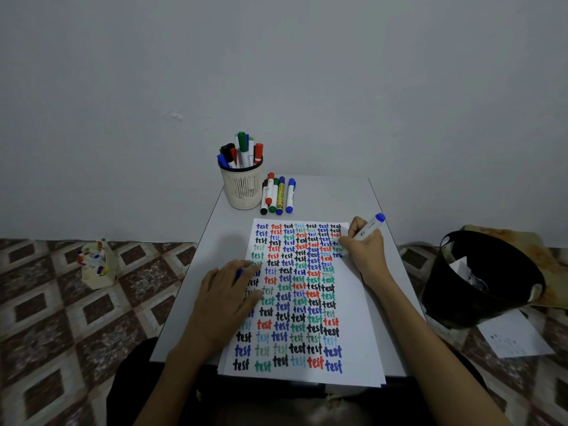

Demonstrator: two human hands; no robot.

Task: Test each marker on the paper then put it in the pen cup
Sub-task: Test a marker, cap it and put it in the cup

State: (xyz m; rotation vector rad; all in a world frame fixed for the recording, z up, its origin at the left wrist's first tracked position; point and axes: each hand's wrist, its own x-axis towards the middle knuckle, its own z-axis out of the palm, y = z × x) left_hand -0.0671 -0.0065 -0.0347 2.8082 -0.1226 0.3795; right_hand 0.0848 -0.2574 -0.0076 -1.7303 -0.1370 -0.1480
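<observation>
- Closest in, the paper (353,305) lies on the grey surface (338,195), its near edge hanging over the front, covered in rows of "test" in blue, red, black and green.
- Far left, down on the tiled floor (46,302), a small cream holder (98,272) stands stuffed with coloured pens, well apart from the surface.
- Now the left hand (227,290): palm down on the paper's left edge, fingers laid out across the writing. A small blue piece (239,273) peeks out between two fingers; whether it is pinched there, I cannot tell.
- At the back, the pen cup (242,192), cream with slotted walls, sits at the surface's far left corner, with capped markers (244,149) standing in it: green, red, blue, black.
- Just beside the cup on its right, a handful of loose markers (276,195) lie side by side on the surface.
- Here's the action: the right hand (364,250) is clenched around the blue marker (370,227), blue end tilted up and away, tip down at the paper's right edge near the top.
- Right again, a black bin (479,281) stands on the floor with crumpled paper inside.
- Next to the bin, a loose sheet (516,336) lies flat on the tiles.
</observation>
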